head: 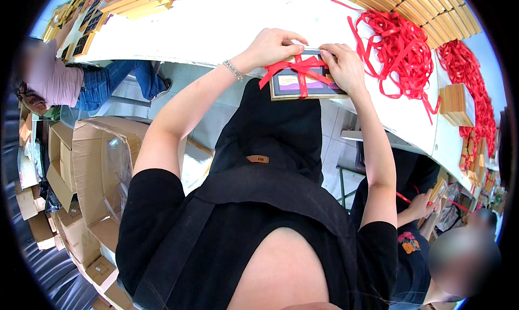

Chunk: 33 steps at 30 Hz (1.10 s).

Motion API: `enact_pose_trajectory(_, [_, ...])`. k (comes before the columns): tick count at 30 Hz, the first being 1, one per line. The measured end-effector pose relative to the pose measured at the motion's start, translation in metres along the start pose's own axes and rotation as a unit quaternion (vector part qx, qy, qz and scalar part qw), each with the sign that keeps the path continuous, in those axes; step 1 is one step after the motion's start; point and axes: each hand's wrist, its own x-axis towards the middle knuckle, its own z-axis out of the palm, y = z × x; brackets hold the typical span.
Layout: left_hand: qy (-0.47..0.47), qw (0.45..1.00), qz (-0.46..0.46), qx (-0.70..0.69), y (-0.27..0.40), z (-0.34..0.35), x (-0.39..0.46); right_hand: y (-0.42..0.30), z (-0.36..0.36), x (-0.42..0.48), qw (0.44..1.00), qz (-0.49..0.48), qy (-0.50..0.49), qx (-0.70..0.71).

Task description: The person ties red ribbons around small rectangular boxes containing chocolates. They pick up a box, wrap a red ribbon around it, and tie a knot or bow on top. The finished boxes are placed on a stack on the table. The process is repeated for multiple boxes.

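Note:
A flat gift box of Godiva chocolates (288,84), with a gold edge, lies tilted at the table's front edge above my lap. A red printed ribbon (301,66) runs around it and is tied in a bow towards its left end. My left hand (275,46) is at the far left edge of the box, thumb near the ribbon; its exact contact is unclear. My right hand (344,66) grips the right part of the box, with the fingers over the far edge and the thumb on top.
A heap of loose red ribbon (399,46) lies on the white table (243,18) at the right. Gold boxes (421,9) stand in rows behind it. Co-workers sit on both sides; the right one holds a box. Open cardboard cartons (95,164) stand at the left.

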Motion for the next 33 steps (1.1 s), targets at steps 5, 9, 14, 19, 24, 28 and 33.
enact_pose_trajectory(5, [0.055,0.997,-0.017,0.050,0.011,-0.004,-0.011,-0.003,0.002,0.002,1.000,-0.013,0.005,0.004])
enact_pose_trajectory(9, [0.082,0.995,-0.015,0.051,0.015,-0.006,-0.013,0.000,0.002,0.003,0.999,-0.036,0.030,-0.008])
enact_pose_trajectory(14, [-0.085,0.996,-0.034,0.018,0.028,-0.023,0.010,-0.006,-0.003,-0.003,0.971,-0.130,0.198,-0.023])
enact_pose_trajectory(19, [-0.088,0.993,0.048,0.067,0.030,-0.092,0.067,-0.008,-0.007,0.030,0.935,-0.136,0.327,-0.012])
enact_pose_trajectory(24, [0.073,0.911,0.166,0.370,-0.027,-0.159,0.149,0.031,0.000,0.047,0.956,-0.067,0.283,-0.036])
enact_pose_trajectory(28, [0.105,0.862,0.267,0.418,-0.062,-0.144,0.238,0.034,0.009,0.050,0.967,-0.079,0.241,-0.007])
enact_pose_trajectory(33, [0.229,0.692,0.279,0.625,-0.082,-0.114,0.307,0.068,-0.023,0.019,0.959,-0.001,0.268,-0.097])
